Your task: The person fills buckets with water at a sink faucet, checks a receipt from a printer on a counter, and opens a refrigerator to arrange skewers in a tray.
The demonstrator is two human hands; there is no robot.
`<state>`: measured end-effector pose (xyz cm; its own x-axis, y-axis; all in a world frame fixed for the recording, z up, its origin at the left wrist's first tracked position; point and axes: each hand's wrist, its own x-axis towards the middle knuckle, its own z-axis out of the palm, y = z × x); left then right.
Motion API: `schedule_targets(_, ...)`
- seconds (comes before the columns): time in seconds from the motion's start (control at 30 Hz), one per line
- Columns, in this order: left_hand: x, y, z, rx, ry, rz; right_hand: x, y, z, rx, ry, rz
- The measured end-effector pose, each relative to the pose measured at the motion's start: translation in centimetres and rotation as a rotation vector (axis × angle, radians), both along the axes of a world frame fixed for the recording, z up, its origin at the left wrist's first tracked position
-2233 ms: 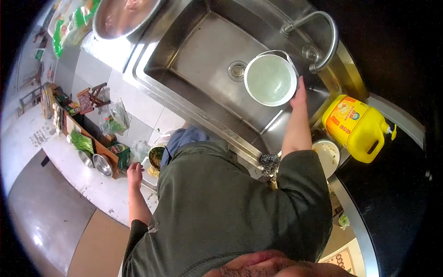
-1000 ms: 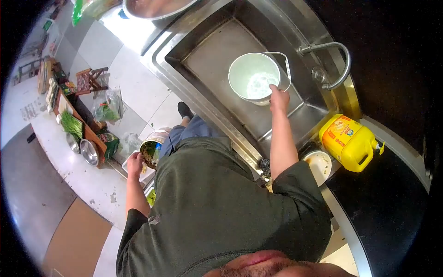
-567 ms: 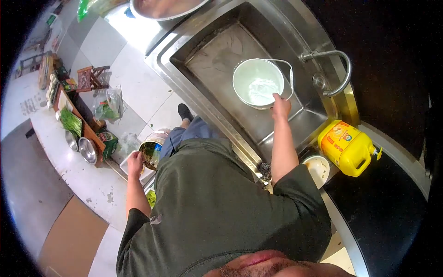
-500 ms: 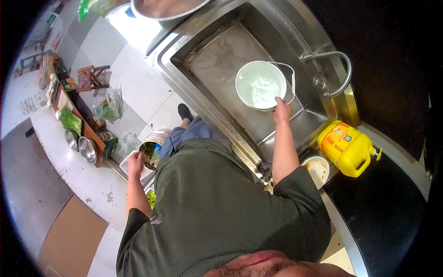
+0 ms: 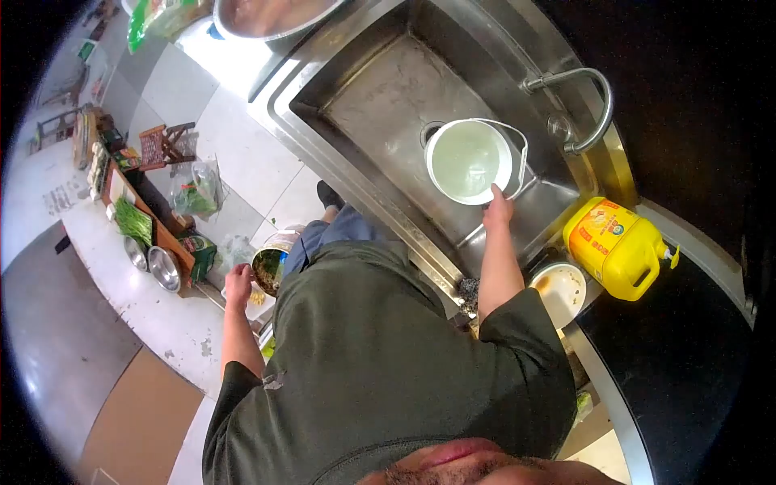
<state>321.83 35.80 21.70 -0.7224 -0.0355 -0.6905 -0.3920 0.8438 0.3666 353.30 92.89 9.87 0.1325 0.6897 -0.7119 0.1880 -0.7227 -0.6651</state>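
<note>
In the head view a white bucket (image 5: 465, 166) with a thin handle stands or hangs in the steel sink (image 5: 380, 105), pale liquid visible inside. My right hand (image 5: 499, 210) is closed on the bucket's near rim, close to one end of the handle. On the other side, my left hand (image 5: 238, 284) hangs beside my body with its fingers loosely curled, and I see nothing in it. Near it is a pail (image 5: 269, 271) holding dark and green scraps. Whether the bucket's base touches the sink floor is hidden.
A curved faucet (image 5: 602, 105) rises at the sink's right. A yellow pump jug (image 5: 618, 246) and a stained white bowl (image 5: 559, 293) sit beside it. Metal bowls (image 5: 164, 269) and green stalks (image 5: 132, 222) are at left; a large basin (image 5: 275, 32) is at the top.
The bucket and my right hand have shifted slightly right and toward me, uncovering the sink drain. The bucket's opening looks more level. My left hand has barely moved.
</note>
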Motion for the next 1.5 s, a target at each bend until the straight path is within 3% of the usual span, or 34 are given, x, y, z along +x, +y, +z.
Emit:
schedule_targets(0.07,-0.1,0.7,0.2,0.012,0.010,-0.005,0.4,0.3,0.4,0.004,-0.067,0.076)
schedule_targets(0.17,0.4,3.7,2.5,-0.023,0.007,-0.028,0.1,1.8,4.9,0.203,-0.437,0.515)
schedule_targets(0.23,0.8,-0.4,-1.8,-0.048,0.102,-0.092,-1.4,2.9,6.3,0.391,-0.416,0.332)
schedule_targets(0.27,0.6,3.4,2.2,-0.148,0.049,-0.203,-3.3,3.3,8.9,0.589,-0.636,0.555)
schedule_targets(0.3,1.0,2.3,1.0,-0.100,0.071,-0.173,-4.9,4.1,11.7,0.472,-0.624,0.696)
schedule_targets(0.33,1.2,3.6,2.6,-0.090,0.065,-0.145,-4.0,6.3,8.3,0.443,-0.527,0.751)
schedule_targets(0.37,1.2,3.2,2.3,-0.112,0.147,-0.201,-6.5,6.3,11.3,0.218,-0.338,0.807)
schedule_targets(0.43,1.0,2.8,1.8,-0.131,0.156,-0.179,-7.6,7.2,11.2,0.009,0.021,0.933)
schedule_targets(0.53,1.0,1.1,1.5,-0.104,0.208,-0.095,-8.0,6.9,10.0,-0.225,0.209,0.843)
schedule_targets(0.73,1.5,-3.5,2.2,-0.122,0.135,0.049,-9.4,3.1,16.4,0.433,-0.306,1.268)
schedule_targets(0.9,0.7,-8.8,0.3,-0.175,0.096,0.108,-12.3,1.0,26.0,0.739,-0.578,1.615)
schedule_targets(1.0,0.7,-15.5,-5.0,-0.185,-0.049,0.084,-14.3,1.2,31.6,0.878,-0.699,1.744)
schedule_targets(1.03,0.7,-17.1,-6.0,-0.198,-0.096,0.101,-14.7,2.0,32.5,0.980,-0.672,1.745)
schedule_targets(1.07,1.4,-20.1,-8.7,-0.232,-0.056,-0.033,-14.0,3.8,33.7,1.084,-0.647,1.741)
schedule_targets(1.1,0.5,-20.6,-7.5,-0.199,-0.125,-0.054,-14.5,4.3,34.9,1.187,-0.621,1.736)
schedule_targets(1.13,0.5,-23.1,-9.1,-0.269,0.026,-0.394,-19.3,-0.6,40.1,1.092,-0.683,1.746)
schedule_targets(1.17,0.0,-25.3,-10.5,-0.227,-0.139,-0.166,-24.2,-4.2,44.2,0.833,-0.678,1.570)
schedule_targets(1.2,-0.9,-27.3,-11.8,-0.271,-0.126,-0.156,-30.2,-11.0,48.8,1.116,-1.174,1.868)
schedule_targets(1.23,-2.1,-29.0,-12.6,-0.320,-0.117,-0.144,-31.1,-9.8,50.0,1.132,-1.090,1.764)
schedule_targets(1.33,-9.2,-32.4,-13.1,-0.172,-0.050,0.318,-33.7,-4.3,53.5,0.985,-0.568,1.375)
schedule_targets(1.4,-16.7,-33.0,-10.5,-0.073,-0.001,0.361,-37.7,-3.3,56.1,0.935,-0.289,1.234)
schedule_targets(1.5,-28.3,-33.3,-11.7,0.018,0.227,0.422,-46.7,-6.6,58.6,1.019,-0.254,1.186)
